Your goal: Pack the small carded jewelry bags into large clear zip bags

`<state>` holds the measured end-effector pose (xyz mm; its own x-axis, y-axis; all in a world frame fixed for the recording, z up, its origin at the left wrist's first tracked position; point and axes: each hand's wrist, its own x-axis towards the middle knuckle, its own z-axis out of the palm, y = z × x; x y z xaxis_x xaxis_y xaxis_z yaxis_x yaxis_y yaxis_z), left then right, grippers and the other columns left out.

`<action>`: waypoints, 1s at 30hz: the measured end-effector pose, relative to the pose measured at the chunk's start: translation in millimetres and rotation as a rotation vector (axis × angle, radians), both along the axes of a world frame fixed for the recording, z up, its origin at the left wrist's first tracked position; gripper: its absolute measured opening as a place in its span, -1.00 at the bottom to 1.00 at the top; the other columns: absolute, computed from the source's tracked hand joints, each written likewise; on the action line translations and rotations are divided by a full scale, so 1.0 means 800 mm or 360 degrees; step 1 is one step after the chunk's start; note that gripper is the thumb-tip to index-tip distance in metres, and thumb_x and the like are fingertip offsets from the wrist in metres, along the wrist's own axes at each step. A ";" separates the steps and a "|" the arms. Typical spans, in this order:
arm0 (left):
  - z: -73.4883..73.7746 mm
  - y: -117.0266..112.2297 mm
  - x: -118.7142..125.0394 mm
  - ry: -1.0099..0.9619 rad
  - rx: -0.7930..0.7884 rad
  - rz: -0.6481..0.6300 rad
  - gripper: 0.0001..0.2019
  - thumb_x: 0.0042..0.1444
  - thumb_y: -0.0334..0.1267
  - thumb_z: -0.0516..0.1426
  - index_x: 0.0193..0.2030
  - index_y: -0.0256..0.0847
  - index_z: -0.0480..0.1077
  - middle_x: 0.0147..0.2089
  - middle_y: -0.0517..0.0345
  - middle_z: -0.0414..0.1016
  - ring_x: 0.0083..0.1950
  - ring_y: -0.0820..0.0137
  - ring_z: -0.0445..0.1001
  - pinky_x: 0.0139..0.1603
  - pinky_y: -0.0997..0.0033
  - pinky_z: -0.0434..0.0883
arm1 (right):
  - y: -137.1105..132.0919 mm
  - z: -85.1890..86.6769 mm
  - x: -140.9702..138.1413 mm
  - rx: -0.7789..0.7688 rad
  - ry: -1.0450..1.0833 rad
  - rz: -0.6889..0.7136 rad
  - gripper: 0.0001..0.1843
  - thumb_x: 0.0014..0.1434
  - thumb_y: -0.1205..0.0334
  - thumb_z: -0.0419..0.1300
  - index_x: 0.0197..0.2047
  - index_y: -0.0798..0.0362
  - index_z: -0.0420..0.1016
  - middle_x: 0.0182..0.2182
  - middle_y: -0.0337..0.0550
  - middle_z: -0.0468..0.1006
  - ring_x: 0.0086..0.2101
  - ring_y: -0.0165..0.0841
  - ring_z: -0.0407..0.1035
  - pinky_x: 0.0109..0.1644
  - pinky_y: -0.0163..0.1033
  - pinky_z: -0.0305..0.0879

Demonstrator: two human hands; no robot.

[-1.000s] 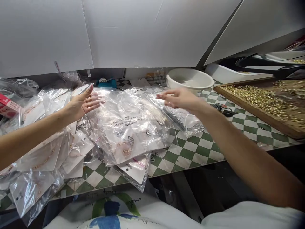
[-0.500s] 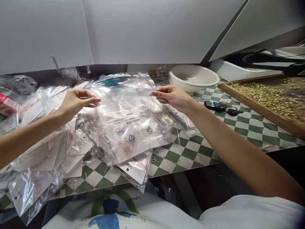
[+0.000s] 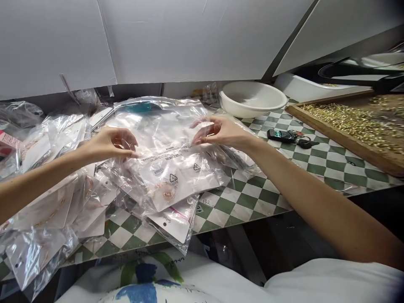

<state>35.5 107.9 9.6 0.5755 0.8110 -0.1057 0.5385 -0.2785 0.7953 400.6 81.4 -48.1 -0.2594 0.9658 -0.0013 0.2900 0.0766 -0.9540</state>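
at the far left we have a red and white carton [image 3: 4, 141] poking out from under a heap of clear bags holding white jewellery cards [image 3: 53, 206], which spills over the edge of the green and white checkered tabletop [image 3: 246, 198]. our left hand [image 3: 113, 145] reaches in from that side, half curled, its fingertips [image 3: 135, 155] at the film of a large clear plastic bag [image 3: 164, 126]. the bag lies flat on top of the heap, in the middle of the table, printed with a warning and a recycling mark. inside or just under it sits a card with a gold-coloured piece of jewellery [image 3: 167, 190], and a teal object [image 3: 140, 108] shows through the film at the far edge. our right hand [image 3: 221, 131] is at the bag's right side, thumb and fingers bent toward a fold of film. we cannot tell whether either hand is actually gripping the film. past that hand stand a white plastic basin [image 3: 252, 99] and a black key fob with keys [image 3: 284, 136] on the checks. at the far right, a wooden tray [image 3: 334, 135] holds a spread of small gold-coloured pieces [image 3: 353, 124].
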 end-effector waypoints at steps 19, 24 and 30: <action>-0.007 -0.041 -0.018 -0.0103 0.0485 0.0050 -0.85 0.17 -0.12 0.31 -0.17 -0.01 0.70 -0.45 0.08 0.62 -0.64 0.47 0.27 -0.65 0.41 0.19 | -0.041 0.001 0.017 0.0351 0.0223 -0.0136 -0.90 -0.02 0.25 0.54 -0.38 -0.08 0.75 -0.34 -0.11 0.67 -0.34 -0.37 0.52 -0.21 -0.20 0.55; -0.008 -0.068 -0.015 -0.0288 -0.0097 0.0209 -0.77 0.25 -0.09 0.26 -0.05 -0.06 0.69 -0.27 -0.02 0.73 -0.48 0.30 0.63 -0.52 0.36 0.52 | -0.065 0.004 0.041 0.0184 0.0146 0.0159 -0.74 0.11 0.08 0.49 -0.09 -0.22 0.77 -0.74 -0.29 0.43 -0.75 -0.53 0.14 -0.70 -0.38 0.03; -0.014 -0.081 -0.001 -0.0576 -0.0583 0.0525 -0.54 0.19 0.23 0.26 -0.28 -0.15 0.71 -0.12 -0.13 0.74 -0.26 0.20 0.72 -0.14 0.28 0.67 | -0.087 0.003 0.060 -0.0266 0.0255 0.0433 -0.20 0.13 -0.61 0.09 -0.29 -0.08 0.81 -0.53 0.12 0.63 -0.57 -0.28 0.46 -0.54 -0.21 0.31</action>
